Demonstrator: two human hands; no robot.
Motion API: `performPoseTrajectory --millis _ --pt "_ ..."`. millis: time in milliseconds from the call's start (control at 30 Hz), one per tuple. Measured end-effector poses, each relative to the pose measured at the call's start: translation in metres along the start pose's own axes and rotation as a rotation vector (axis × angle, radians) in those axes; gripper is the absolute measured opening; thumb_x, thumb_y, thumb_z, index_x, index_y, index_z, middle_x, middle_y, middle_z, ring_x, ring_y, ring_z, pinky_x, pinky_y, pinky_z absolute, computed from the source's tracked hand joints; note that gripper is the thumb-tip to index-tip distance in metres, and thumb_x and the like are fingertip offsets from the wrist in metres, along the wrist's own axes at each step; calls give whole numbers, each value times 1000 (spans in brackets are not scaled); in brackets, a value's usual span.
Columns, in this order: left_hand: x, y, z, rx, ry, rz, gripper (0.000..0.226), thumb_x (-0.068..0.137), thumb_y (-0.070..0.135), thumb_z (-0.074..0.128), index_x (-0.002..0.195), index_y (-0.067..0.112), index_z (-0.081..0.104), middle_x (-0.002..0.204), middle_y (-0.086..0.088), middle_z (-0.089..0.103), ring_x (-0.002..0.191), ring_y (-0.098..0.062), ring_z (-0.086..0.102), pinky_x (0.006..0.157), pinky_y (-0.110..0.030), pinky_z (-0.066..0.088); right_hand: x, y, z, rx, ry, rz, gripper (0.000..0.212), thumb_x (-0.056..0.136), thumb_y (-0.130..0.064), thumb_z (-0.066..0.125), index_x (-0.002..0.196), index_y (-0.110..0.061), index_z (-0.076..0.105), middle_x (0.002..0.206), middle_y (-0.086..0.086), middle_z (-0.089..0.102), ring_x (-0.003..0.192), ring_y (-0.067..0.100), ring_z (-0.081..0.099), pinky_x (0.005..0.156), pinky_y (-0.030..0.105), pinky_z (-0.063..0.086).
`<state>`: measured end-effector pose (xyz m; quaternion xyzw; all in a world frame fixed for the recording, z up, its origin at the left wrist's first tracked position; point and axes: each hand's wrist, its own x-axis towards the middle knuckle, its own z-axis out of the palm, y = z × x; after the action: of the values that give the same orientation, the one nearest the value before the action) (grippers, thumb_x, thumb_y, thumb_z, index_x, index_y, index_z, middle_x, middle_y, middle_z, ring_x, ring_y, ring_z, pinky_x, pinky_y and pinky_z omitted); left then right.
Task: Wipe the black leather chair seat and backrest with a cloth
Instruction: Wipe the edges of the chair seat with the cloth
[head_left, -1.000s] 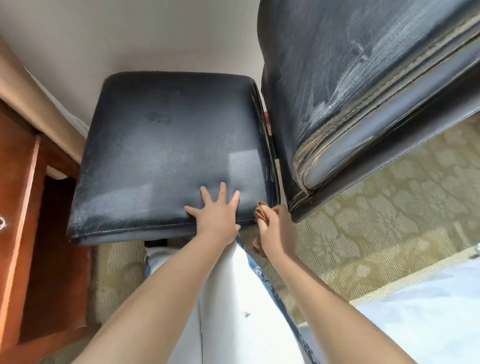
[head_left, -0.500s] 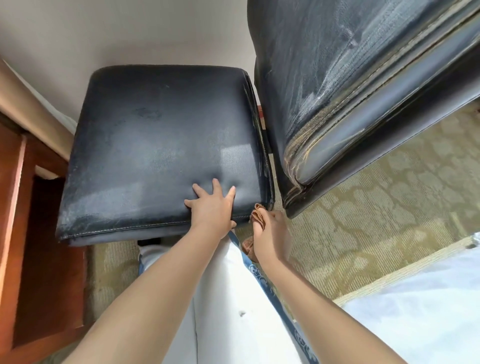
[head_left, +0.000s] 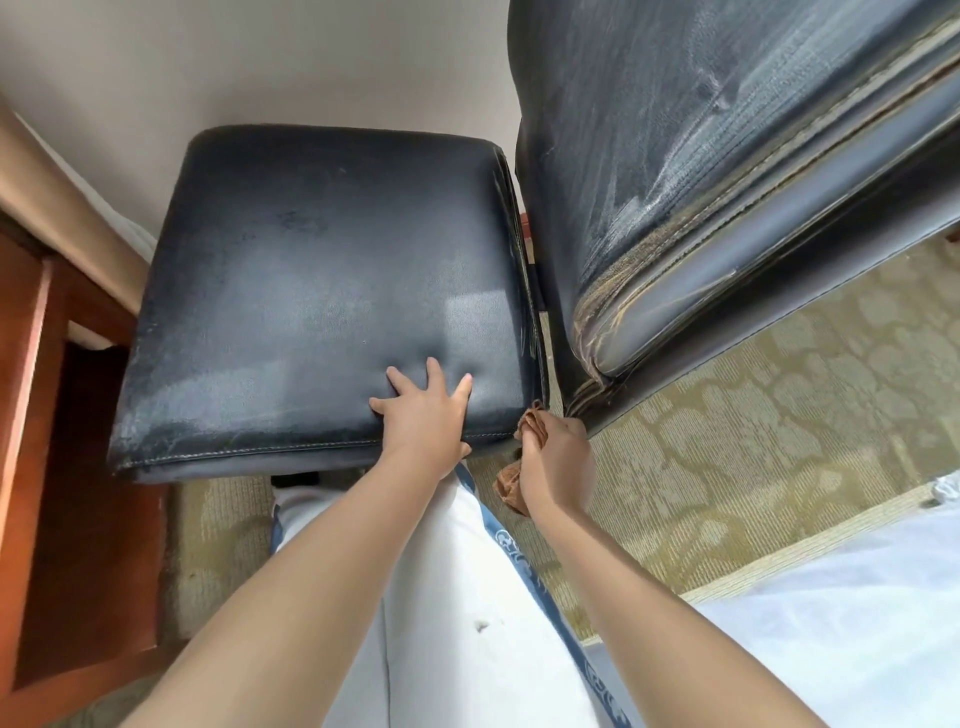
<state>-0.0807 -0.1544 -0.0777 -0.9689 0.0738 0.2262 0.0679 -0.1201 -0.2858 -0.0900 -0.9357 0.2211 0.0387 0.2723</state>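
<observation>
leather seat (head_left: 322, 291) braced under our flat, spread left hand (head_left: 423, 415); right hand (head_left: 558, 462) grips cloth (head_left: 511, 480) beside it, ready to wipe.

Chair seat (head_left: 322, 291): black leather with greyish, dusty-looking sheen patches and a pale stitched seam along the near edge. Backrest (head_left: 675, 156): black leather with whitish streaks; the worn edge shows tan, frayed material beside a blue-grey glossy band. Cloth (head_left: 511, 480): rust-brown. Carpet (head_left: 753, 441): olive-gold with a lighter beige blotched pattern and a pale striped border. Wall (head_left: 260, 62): off-white. Wooden furniture (head_left: 31, 389) at the left: reddish-brown. Garment (head_left: 441, 623): white with a blue band carrying a white scroll pattern. Bedding (head_left: 841, 639): white.
</observation>
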Motion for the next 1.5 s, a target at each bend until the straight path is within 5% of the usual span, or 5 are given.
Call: performPoseTrajectory --millis 200,467,1033,1333,1500 --pt "2 0 2 3 2 -2 85 90 56 53 153 34 1 159 -12 1 134 -56 14 96 -58 41 4 -6 14 90 39 185 30 98 -30 43 105 -12 65 109 10 57 89 26 59 68 30 41" --pt "1 0 4 25 28 5 85 90 58 51 153 33 0 159 -13 1 133 -56 16 96 -58 42 -7 -7 14 255 53 322 32 99 -27 47 124 -12 60 126 7 54 109 25 57 82 29 38" --pt "0 0 4 60 40 19 85 91 59 49 153 33 -2 159 -13 1 135 -56 16 94 -56 43 -4 -5 10 107 -18 -34 25 95 -21 52 118 -17 62 119 2 49 99 21 57 80 26 41" --pt "-1 -4 7 84 62 31 86 89 63 47 152 34 -3 159 -11 2 132 -54 20 91 -51 47 24 -21 11 110 83 176 31 98 -34 44 111 -15 66 113 8 56 99 26 58 74 29 39" --pt "1 -6 10 100 74 51 87 89 66 45 152 34 -5 160 -10 2 131 -52 24 86 -46 49 10 -4 15 27 18 -112 26 94 -23 53 118 -16 62 116 5 56 101 25 57 87 35 46"
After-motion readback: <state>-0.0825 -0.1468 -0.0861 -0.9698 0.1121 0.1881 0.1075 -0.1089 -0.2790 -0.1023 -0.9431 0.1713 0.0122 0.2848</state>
